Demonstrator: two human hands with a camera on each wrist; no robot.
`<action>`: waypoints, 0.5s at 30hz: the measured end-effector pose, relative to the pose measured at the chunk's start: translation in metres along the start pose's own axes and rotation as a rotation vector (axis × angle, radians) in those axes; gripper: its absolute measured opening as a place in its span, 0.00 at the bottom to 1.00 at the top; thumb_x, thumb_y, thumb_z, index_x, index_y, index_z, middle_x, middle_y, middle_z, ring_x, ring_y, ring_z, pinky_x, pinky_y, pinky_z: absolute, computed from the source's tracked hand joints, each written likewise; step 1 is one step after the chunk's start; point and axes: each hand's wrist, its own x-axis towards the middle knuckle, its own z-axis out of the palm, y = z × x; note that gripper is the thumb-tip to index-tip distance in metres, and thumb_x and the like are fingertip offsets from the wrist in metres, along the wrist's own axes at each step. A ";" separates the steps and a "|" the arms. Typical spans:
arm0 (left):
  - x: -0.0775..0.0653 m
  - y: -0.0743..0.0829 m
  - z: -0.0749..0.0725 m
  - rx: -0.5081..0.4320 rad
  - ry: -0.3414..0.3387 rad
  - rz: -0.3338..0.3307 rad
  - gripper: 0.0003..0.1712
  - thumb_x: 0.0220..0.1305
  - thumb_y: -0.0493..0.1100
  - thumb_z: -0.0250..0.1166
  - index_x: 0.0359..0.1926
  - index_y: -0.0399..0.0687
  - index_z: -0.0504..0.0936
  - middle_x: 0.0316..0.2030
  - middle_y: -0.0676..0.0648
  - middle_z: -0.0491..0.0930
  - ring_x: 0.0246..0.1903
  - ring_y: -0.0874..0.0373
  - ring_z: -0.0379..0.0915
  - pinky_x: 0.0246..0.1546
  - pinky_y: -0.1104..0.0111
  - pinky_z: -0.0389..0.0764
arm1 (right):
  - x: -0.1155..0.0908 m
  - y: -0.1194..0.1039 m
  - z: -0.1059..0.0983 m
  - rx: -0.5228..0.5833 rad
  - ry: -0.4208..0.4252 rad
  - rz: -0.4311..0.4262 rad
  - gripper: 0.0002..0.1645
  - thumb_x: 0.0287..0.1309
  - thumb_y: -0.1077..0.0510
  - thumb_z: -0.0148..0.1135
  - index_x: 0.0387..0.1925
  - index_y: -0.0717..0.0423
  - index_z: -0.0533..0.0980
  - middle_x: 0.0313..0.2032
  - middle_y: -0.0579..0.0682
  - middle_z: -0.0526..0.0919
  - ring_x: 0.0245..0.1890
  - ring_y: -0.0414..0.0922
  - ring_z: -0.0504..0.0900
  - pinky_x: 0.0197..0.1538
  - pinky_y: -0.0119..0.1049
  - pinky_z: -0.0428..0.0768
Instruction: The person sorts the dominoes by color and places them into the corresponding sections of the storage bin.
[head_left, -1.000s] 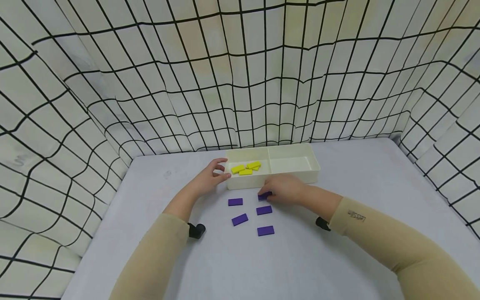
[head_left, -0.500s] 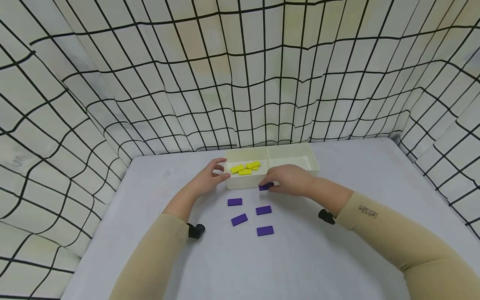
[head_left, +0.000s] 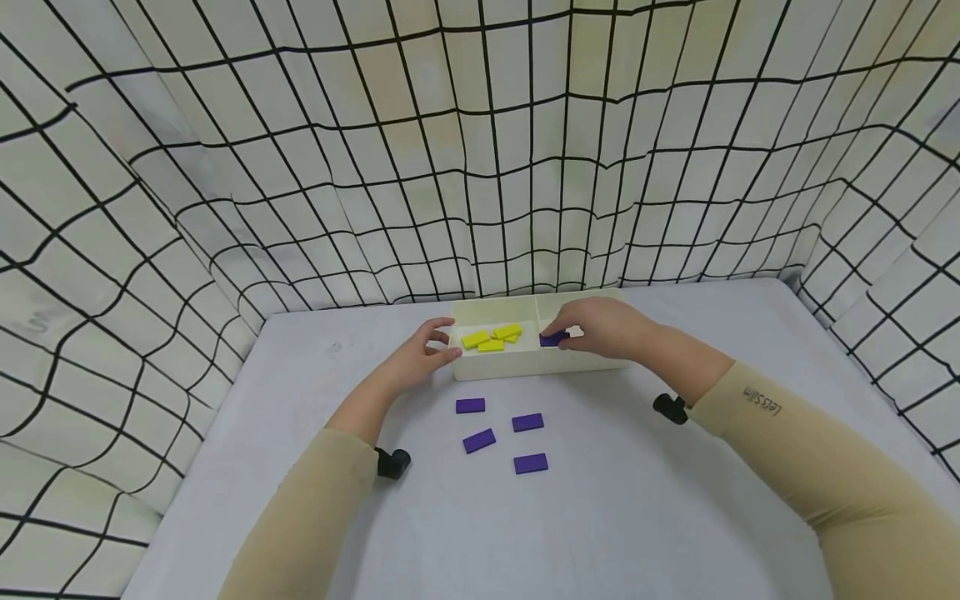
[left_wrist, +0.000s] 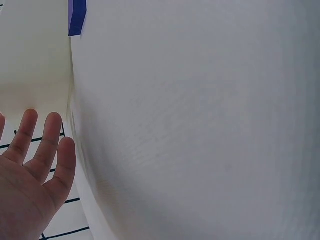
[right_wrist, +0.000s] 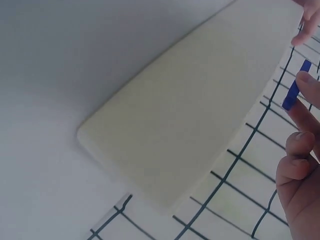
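Observation:
My right hand [head_left: 603, 327] pinches a purple rectangular block [head_left: 553, 339] over the right compartment of a white two-part box [head_left: 495, 365]. In the right wrist view the block [right_wrist: 297, 86] sits between thumb and finger, above the level of the box rim. Several yellow blocks [head_left: 491, 344] lie in the left compartment. My left hand [head_left: 417, 357] is at the box's left end with its fingers spread and loosely bent, fingertips right at the wall. The left wrist view shows those fingers [left_wrist: 50, 145] extended beside the box's side, holding nothing.
Several purple blocks [head_left: 531, 463] lie apart on the white tabletop [head_left: 600, 525] in front of the box. Black netting [head_left: 525, 192] over pale sheeting stands behind the box and along both sides.
My right hand has lifted the purple block off the table and carried it up and rightward, over the box's front wall. My left hand has stayed at the box's end.

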 end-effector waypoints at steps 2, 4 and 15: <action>0.000 -0.001 -0.001 -0.003 -0.001 0.001 0.41 0.69 0.59 0.62 0.75 0.65 0.53 0.66 0.44 0.65 0.64 0.45 0.66 0.63 0.48 0.69 | 0.000 0.004 -0.004 0.004 0.001 0.015 0.20 0.61 0.55 0.69 0.55 0.43 0.82 0.49 0.42 0.84 0.53 0.46 0.80 0.57 0.45 0.77; 0.000 -0.001 -0.001 -0.003 -0.002 0.001 0.41 0.68 0.59 0.62 0.75 0.64 0.53 0.66 0.44 0.65 0.64 0.45 0.66 0.63 0.48 0.69 | 0.001 0.008 -0.007 0.008 0.000 0.028 0.20 0.61 0.55 0.69 0.55 0.44 0.82 0.50 0.43 0.84 0.55 0.46 0.80 0.58 0.46 0.76; 0.000 -0.001 -0.001 -0.022 -0.008 0.004 0.42 0.67 0.60 0.63 0.75 0.64 0.53 0.66 0.44 0.65 0.65 0.45 0.65 0.63 0.48 0.68 | 0.016 0.029 -0.003 -0.005 -0.055 0.105 0.20 0.62 0.56 0.68 0.56 0.47 0.82 0.54 0.48 0.83 0.58 0.50 0.78 0.61 0.50 0.74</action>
